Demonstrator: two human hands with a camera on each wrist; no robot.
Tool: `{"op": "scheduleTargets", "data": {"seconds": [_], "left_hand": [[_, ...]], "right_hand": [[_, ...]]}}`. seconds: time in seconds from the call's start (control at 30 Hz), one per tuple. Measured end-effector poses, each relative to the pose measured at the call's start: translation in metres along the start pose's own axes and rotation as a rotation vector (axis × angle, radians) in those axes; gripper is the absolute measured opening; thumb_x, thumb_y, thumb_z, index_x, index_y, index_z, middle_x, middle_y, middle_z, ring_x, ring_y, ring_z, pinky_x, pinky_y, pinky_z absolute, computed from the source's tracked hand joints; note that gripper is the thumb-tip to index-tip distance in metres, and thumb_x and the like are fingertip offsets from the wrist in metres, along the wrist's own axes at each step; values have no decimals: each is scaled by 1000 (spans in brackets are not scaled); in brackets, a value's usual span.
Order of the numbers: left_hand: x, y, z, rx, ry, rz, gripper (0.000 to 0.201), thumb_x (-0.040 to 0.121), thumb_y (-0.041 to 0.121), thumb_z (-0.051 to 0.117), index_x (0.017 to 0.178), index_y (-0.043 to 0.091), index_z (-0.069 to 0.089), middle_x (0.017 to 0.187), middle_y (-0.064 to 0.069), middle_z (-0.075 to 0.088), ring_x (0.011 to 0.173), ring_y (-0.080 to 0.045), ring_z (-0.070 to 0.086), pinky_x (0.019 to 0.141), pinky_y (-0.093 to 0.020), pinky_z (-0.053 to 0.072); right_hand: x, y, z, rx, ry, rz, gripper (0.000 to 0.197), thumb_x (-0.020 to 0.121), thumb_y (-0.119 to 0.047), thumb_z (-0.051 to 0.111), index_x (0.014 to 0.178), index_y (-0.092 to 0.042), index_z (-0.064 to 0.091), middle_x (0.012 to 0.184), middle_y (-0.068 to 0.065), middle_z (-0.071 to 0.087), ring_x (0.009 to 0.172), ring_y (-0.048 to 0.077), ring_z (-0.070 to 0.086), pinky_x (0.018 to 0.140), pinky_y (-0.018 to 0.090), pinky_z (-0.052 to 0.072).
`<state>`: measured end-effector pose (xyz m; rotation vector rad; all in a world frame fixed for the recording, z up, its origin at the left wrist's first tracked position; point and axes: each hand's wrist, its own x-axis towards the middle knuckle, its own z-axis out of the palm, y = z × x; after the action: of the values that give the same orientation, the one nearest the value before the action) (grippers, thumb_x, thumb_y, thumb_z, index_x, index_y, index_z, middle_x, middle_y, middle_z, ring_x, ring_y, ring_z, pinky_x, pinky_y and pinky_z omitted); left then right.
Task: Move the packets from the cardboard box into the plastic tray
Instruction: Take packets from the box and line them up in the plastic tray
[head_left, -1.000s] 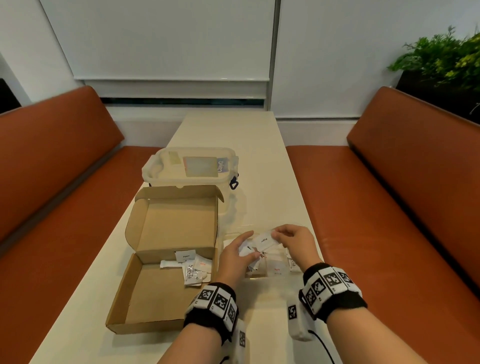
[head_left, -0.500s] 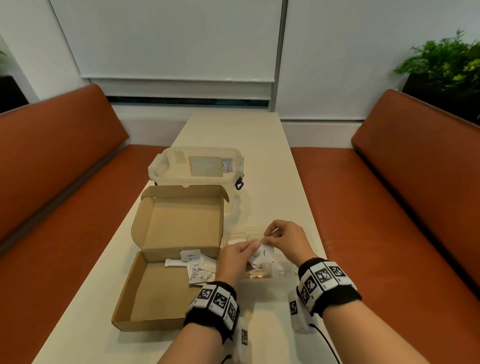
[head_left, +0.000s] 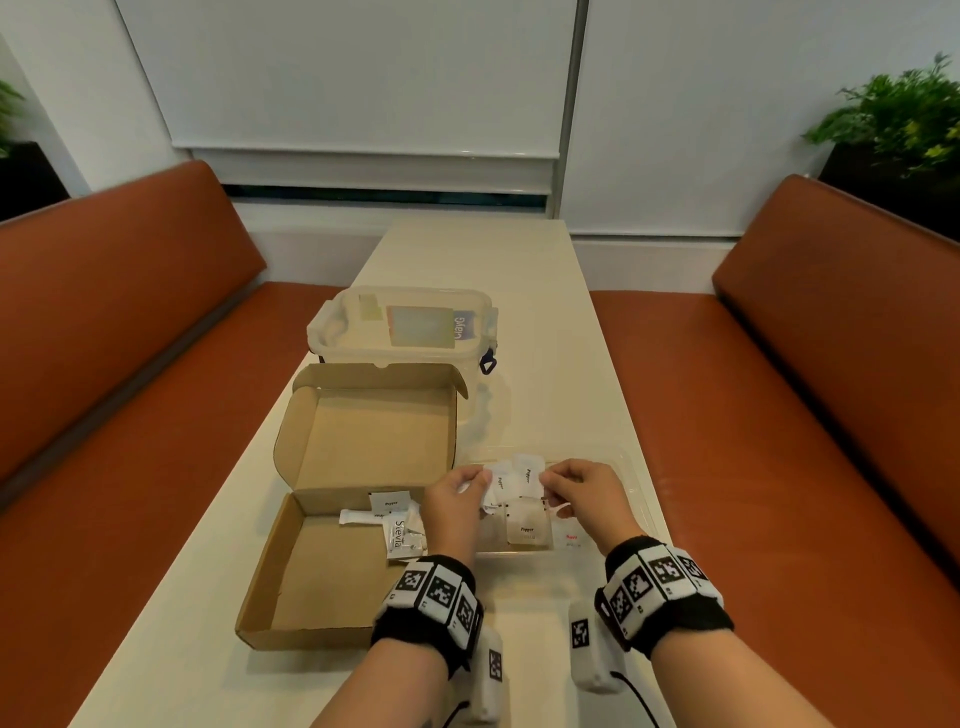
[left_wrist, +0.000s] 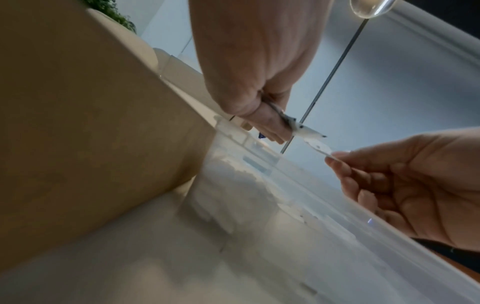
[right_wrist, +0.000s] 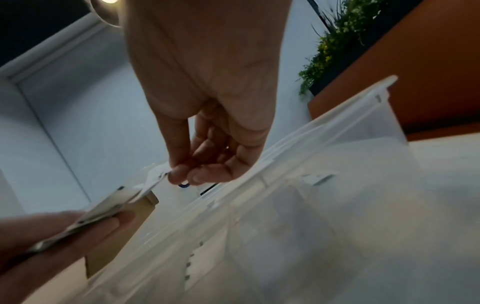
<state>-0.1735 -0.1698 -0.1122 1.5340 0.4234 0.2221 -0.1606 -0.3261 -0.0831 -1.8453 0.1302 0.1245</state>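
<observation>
An open cardboard box (head_left: 332, 566) lies at the left with a few packets (head_left: 395, 525) at its far right corner. Right of it stands the clear plastic tray (head_left: 631, 470), with a Pepper packet (head_left: 527, 527) and a red-lettered packet (head_left: 571, 538) inside. Above the tray my left hand (head_left: 467, 486) grips a small bundle of white packets (head_left: 498, 483). My right hand (head_left: 550, 480) pinches the edge of one packet (head_left: 527, 475) of that bundle. The left wrist view shows the left hand (left_wrist: 270, 127) and the right hand (left_wrist: 337, 158) both on the packets (left_wrist: 311, 137).
A lidded clear plastic container (head_left: 405, 332) stands behind the box's raised lid. Orange benches (head_left: 779, 415) run along both sides of the narrow cream table (head_left: 545, 322). A plant (head_left: 893, 114) stands at the far right, behind the bench back.
Both hands stayed over the tray. They dipped toward it half a second ago and are now a little higher, the right hand pinching a packet at the left hand's bundle.
</observation>
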Motion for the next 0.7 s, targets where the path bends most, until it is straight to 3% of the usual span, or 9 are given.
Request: {"op": "scheduleTargets", "data": {"seconds": [0.13,0.27,0.43,0.53,0.6,0.7], "left_hand": [[3,1,-5,-11,61,2,3,88,21,65,89,23,66,89,4,65,71,-8,58,53,-15,47],[1,-2,-6,-20,76,-13,8,88,22,65,96,21,68,87,6,64,67,-9,57,53,-15,46],[2,-11,-11,-23,102,-34,16,89,23,64,101,15,69,96,-7,67,65,-14,56,55,-20,48],[2,-12,-11,-29,97,-42,18,89,22,64,103,13,69,98,-8,67,72,-17,59,59,-23,51],[3,-12,-10,-34,91,-54,17,89,22,64,102,13,70,95,-7,68,74,-18,60,61,-25,52],[3,-11,-11,-7,87,-46,16,89,22,64,102,15,70,92,0,67,76,-9,60,58,-17,49]], "right_hand": [[1,-3,-3,-77,-1,2,13,86,-9,62,74,-12,64,68,1,63,62,13,57,55,20,46],[4,-7,0,-364,-3,-53,14,81,-4,59,77,-16,65,73,2,65,69,14,58,59,18,42],[11,-15,14,-829,-219,-120,27,82,2,53,93,-13,73,97,4,70,92,19,62,77,22,46],[12,-7,21,-947,-234,-164,28,85,0,54,97,-16,73,106,6,66,100,21,60,89,27,48],[8,2,24,-994,-202,-185,27,89,-6,51,100,-19,72,108,7,62,101,22,58,90,28,47],[6,14,26,-974,-151,-219,23,91,-12,50,99,-18,71,100,4,66,95,17,58,81,25,47]]}}
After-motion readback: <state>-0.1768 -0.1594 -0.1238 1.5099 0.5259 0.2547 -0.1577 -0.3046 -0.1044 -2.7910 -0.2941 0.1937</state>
